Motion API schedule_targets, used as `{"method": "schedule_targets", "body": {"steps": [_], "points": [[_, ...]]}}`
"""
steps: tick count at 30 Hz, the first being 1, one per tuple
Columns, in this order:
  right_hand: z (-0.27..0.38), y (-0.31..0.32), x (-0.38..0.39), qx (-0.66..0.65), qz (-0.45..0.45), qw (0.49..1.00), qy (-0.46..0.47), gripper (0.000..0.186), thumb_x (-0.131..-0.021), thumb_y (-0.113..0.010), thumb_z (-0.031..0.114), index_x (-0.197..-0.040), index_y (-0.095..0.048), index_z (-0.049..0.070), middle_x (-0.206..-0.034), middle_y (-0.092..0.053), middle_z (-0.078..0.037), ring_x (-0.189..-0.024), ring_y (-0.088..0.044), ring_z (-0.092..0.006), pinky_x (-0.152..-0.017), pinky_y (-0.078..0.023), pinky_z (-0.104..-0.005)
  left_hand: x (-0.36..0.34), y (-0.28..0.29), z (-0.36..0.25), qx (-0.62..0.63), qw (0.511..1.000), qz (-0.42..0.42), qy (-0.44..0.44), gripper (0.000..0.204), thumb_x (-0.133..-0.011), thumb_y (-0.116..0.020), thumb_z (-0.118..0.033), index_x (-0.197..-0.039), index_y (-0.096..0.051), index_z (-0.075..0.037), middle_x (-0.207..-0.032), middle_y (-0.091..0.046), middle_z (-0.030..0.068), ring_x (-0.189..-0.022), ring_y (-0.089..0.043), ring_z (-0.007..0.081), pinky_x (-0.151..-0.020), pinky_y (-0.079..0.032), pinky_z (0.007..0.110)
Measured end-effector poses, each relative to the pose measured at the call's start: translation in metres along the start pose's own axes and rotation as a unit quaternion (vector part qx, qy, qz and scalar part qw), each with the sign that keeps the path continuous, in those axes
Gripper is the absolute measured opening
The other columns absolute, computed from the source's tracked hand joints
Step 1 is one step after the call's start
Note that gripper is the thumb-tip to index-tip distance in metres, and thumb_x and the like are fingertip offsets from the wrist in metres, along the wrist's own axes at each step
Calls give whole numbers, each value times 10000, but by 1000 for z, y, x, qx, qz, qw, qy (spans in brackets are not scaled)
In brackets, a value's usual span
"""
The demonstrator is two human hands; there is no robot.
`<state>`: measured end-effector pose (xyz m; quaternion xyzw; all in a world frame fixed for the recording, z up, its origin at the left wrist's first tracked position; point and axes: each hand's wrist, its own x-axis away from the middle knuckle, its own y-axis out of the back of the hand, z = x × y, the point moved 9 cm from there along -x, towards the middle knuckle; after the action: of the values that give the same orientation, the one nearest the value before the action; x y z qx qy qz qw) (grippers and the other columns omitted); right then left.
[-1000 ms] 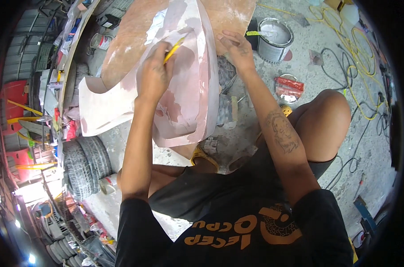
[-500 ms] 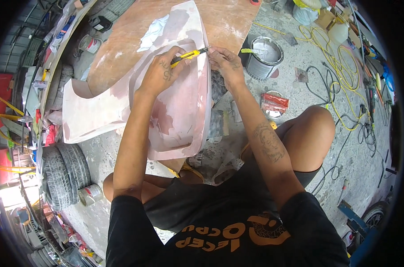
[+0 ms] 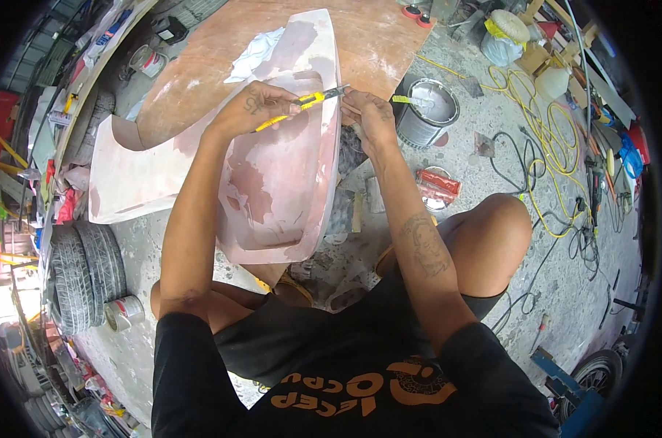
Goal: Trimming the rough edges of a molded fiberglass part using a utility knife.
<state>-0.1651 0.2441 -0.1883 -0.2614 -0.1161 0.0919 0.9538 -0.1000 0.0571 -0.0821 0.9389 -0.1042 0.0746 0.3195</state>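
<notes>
My left hand [image 3: 254, 106] is closed round a yellow and black snap-off knife [image 3: 313, 99], pinching its handle with thumb and fingertips. The knife slants up to the right, blade end toward my right hand [image 3: 371, 113]. That hand's fingers are pressed together right at the blade tip; whether they grip the tip or some small piece is hidden. Below both hands lies a large moulded body panel [image 3: 254, 175], pinkish and white with darker sanded patches and a long recess. A white cloth [image 3: 256, 55] rests behind my left hand.
A brown plywood board [image 3: 185, 91] lies under the panel. To the right stand an opened can of grey filler [image 3: 422, 124] and a lid with a red tool [image 3: 438, 186]. Yellow cord [image 3: 553, 131] and dark cables spread over the concrete. Tyres [image 3: 90, 274] and a can [image 3: 124, 312] stand left.
My left hand has shifted its hold on the knife, so more of the yellow handle shows below the fingers. My right hand stays at the blade tip. The whole view has shifted slightly.
</notes>
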Motion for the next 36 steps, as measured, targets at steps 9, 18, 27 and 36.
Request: {"method": "schedule_targets", "body": {"steps": [9, 18, 27, 36], "points": [[20, -2, 13, 99, -57, 991, 73, 239, -955, -744, 173, -1063, -714, -38, -1052, -714, -116, -987, -677, -191, -892, -561, -304, 6, -4, -25, -111, 977, -96, -156, 354, -945, -732, -225, -1287, -719, -131, -1066, -753, 139, -912, -670, 260, -865, -525, 372], [57, -18, 55, 427, -63, 811, 396, 273, -969, -647, 122, -1197, -750, 14, -1214, -617, -201, -1134, -592, -352, -1019, -462, -436, 7, -5, -30, -194, 959, -122, -170, 330, -983, -628, -151, -1304, -705, -147, -1190, -725, 190, -1096, -656, 382, -974, -511, 447], [31, -24, 52, 387, -20, 868, 310, 455, -1091, -445, 280, -1379, -616, -28, -1404, -586, -271, -1259, -536, -436, -1124, -381, -474, 6, -6, -28, -219, 945, -151, -190, 326, -983, -616, -139, -1296, -708, -147, -1192, -730, 159, -1082, -655, 383, -974, -516, 456], [22, -28, 48, 362, -21, 894, 262, 601, -1120, -296, 410, -1486, -516, -14, -1408, -589, -280, -1325, -502, -439, -1169, -340, -465, 3, -6, -23, -226, 944, -157, -184, 333, -1007, -602, -177, -1327, -693, -168, -1231, -722, 146, -1093, -654, 366, -981, -509, 436]]}}
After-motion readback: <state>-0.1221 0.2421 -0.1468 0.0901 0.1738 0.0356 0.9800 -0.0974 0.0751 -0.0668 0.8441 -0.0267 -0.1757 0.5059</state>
